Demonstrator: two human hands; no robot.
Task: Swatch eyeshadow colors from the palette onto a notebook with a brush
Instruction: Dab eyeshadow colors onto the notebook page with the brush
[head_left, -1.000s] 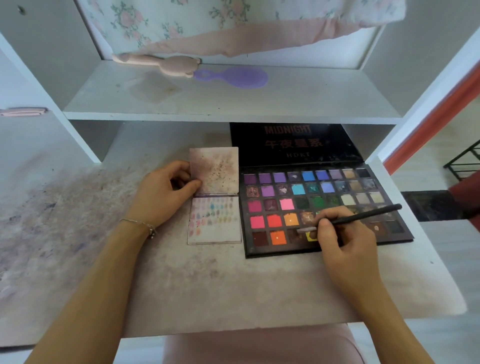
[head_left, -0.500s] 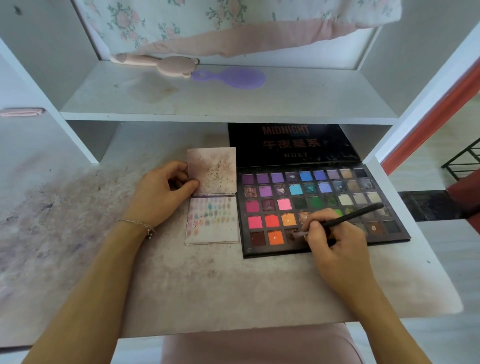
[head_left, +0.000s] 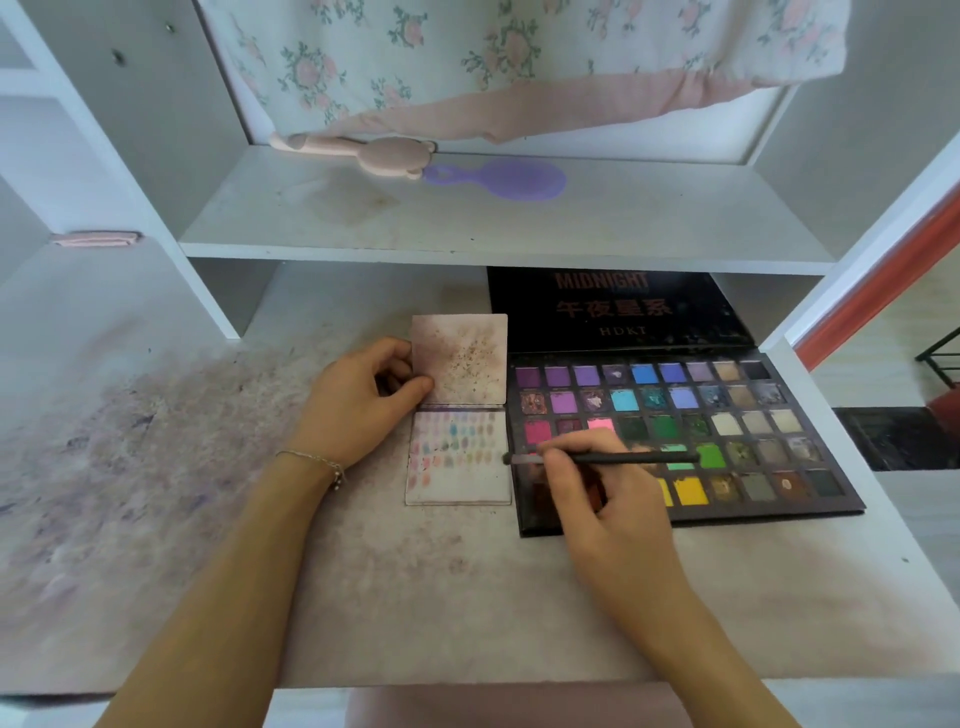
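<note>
A small open notebook (head_left: 458, 470) lies on the desk, its lower page covered with rows of pale colour swatches and its upper page stained. My left hand (head_left: 358, 402) pinches the upper page at its left edge. To the right lies a black eyeshadow palette (head_left: 727, 431) with many coloured pans, lid open behind it. My right hand (head_left: 602, 491) grips a thin black brush (head_left: 613, 458) lying almost level, over the palette's left columns. The brush tip sits at the notebook's right edge; I cannot tell if it touches the page.
The white desk surface (head_left: 156, 467) is smeared with pink and purple powder on the left. A shelf (head_left: 467, 223) overhangs the back, carrying a pink plush item (head_left: 384, 153) and a purple hairbrush (head_left: 504, 179). Floral fabric (head_left: 519, 57) hangs above. The desk's right edge drops off beside the palette.
My right hand has carried the brush left, from the palette's lower middle pans to the notebook's right edge, and the handle has levelled out. My left hand has kept its hold on the page.
</note>
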